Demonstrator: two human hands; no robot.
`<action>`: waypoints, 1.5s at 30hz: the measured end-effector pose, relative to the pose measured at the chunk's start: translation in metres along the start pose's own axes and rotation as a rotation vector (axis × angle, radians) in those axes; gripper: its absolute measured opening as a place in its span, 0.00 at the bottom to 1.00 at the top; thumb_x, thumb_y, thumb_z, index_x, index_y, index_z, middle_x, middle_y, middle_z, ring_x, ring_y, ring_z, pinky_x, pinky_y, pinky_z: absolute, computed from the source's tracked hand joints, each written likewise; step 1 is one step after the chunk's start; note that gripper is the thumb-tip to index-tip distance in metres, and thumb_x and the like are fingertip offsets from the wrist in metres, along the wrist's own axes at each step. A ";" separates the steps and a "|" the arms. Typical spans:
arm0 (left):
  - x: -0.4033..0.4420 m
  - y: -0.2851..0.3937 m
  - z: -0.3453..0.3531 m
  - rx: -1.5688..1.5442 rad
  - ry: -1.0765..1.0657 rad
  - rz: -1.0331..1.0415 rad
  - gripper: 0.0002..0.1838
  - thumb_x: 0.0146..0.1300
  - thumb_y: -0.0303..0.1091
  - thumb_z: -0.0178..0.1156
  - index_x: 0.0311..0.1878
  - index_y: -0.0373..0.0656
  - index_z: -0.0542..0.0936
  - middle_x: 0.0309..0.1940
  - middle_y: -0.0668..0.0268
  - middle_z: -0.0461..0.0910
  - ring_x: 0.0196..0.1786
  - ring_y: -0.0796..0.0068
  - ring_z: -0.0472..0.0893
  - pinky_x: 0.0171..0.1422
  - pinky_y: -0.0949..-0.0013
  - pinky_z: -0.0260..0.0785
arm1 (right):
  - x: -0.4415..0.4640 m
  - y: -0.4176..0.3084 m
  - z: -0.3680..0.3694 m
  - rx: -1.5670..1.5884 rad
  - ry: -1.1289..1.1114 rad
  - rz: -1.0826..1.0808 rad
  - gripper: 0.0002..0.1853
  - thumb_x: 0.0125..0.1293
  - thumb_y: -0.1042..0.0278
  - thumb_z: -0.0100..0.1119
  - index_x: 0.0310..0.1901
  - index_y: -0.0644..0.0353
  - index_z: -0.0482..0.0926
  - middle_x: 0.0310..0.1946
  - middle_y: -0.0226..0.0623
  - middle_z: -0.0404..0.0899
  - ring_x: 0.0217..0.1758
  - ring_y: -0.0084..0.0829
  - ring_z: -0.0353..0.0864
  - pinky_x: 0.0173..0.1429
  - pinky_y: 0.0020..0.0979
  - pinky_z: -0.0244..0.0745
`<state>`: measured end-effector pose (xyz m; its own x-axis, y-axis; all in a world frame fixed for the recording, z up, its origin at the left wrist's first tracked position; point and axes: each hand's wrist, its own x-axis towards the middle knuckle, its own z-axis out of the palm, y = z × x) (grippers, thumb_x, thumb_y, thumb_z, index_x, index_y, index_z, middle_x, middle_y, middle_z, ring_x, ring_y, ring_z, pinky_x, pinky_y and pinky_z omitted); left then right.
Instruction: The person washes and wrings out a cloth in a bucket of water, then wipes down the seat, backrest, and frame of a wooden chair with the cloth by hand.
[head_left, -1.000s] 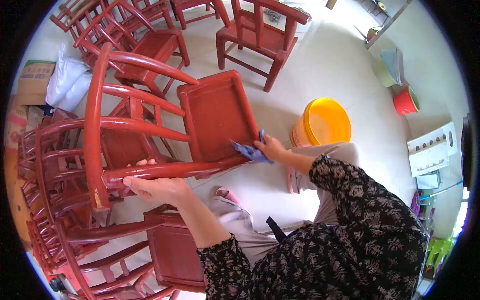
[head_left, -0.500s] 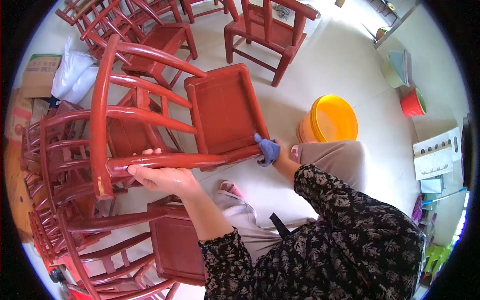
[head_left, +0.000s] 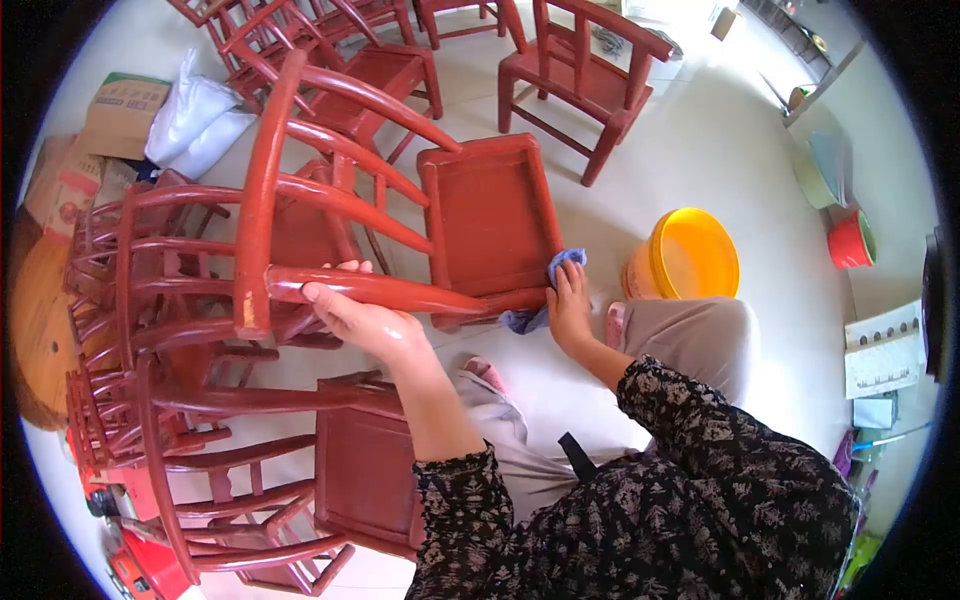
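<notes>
A red wooden chair [head_left: 490, 215] is held tilted in front of me, its slatted back toward the left. My left hand [head_left: 375, 325] is closed around the back post near the top rail, and its skin looks wet. At the seat's near corner, my right hand [head_left: 572, 305] presses a blue cloth [head_left: 527, 320] against the frame. The cloth is bunched and partly hidden under the fingers. Close to the right hand, a yellow bucket [head_left: 705, 250] stands on the floor beside my knee.
Several more red chairs stand around: one [head_left: 585, 90] beyond the held one, another [head_left: 365, 470] at lower left. A white bag [head_left: 195, 120] and cardboard box [head_left: 125, 115] lie at the left. A red pot [head_left: 848, 242] sits along the right wall.
My right hand has turned from gripping the cloth at the seat corner to lying over it, fingers upward. The view has shifted, so the surroundings sit further right.
</notes>
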<state>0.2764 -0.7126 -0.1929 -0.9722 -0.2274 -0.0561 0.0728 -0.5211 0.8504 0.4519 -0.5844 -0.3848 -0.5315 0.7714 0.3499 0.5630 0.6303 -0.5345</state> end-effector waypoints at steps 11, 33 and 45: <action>0.003 -0.005 -0.016 -0.084 -0.142 -0.060 0.31 0.64 0.62 0.46 0.54 0.40 0.66 0.36 0.64 0.73 0.42 0.70 0.73 0.53 0.65 0.66 | 0.006 -0.093 0.059 0.555 -0.262 0.094 0.12 0.66 0.68 0.45 0.46 0.64 0.75 0.42 0.44 0.77 0.46 0.41 0.76 0.51 0.36 0.70; -0.043 0.018 -0.047 -0.104 -0.134 -0.288 0.23 0.70 0.42 0.43 0.59 0.35 0.64 0.55 0.55 0.69 0.56 0.58 0.71 0.61 0.56 0.64 | 0.079 -0.236 -0.110 1.433 -1.075 0.148 0.24 0.67 0.53 0.50 0.54 0.66 0.70 0.48 0.34 0.71 0.53 0.25 0.67 0.61 0.29 0.61; 0.007 0.020 -0.073 -0.281 0.064 -0.313 0.22 0.70 0.44 0.35 0.56 0.39 0.69 0.52 0.57 0.72 0.53 0.60 0.73 0.58 0.55 0.65 | 0.118 -0.342 -0.053 0.953 -0.711 -0.027 0.40 0.53 0.34 0.56 0.46 0.74 0.74 0.43 0.56 0.77 0.49 0.44 0.77 0.52 0.37 0.69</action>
<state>0.2874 -0.7848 -0.2143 -0.9419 -0.0686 -0.3289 -0.1571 -0.7753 0.6117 0.2305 -0.7044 -0.1201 -0.9372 0.3478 0.0251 0.0086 0.0951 -0.9954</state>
